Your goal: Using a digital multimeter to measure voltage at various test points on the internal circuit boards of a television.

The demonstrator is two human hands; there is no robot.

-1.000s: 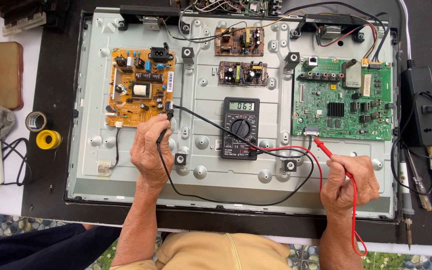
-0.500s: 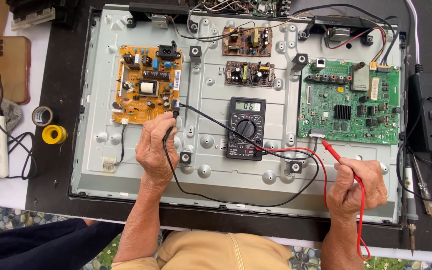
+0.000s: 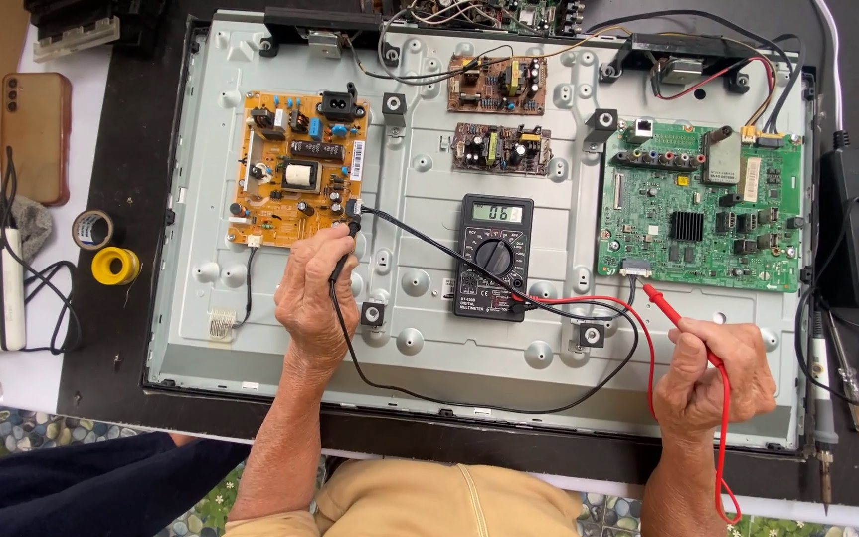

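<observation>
From the head camera, the left hand (image 3: pixel 312 288) grips a black probe (image 3: pixel 342 254), its tip at the lower right corner of the orange circuit board (image 3: pixel 295 169). The right hand (image 3: pixel 716 376) is closed around a red probe (image 3: pixel 670 311), whose tip points at the connector on the green board's (image 3: pixel 708 209) lower left edge. Between them a black multimeter (image 3: pixel 492 257) lies on the grey metal panel (image 3: pixel 420 328).

I'm at my electronics repair bench: an opened television back panel (image 3: pixel 420 338) with bare circuit boards, a multimeter (image 3: pixel 492 257) on it, soldering iron (image 3: pixel 821 398) to its right.
</observation>
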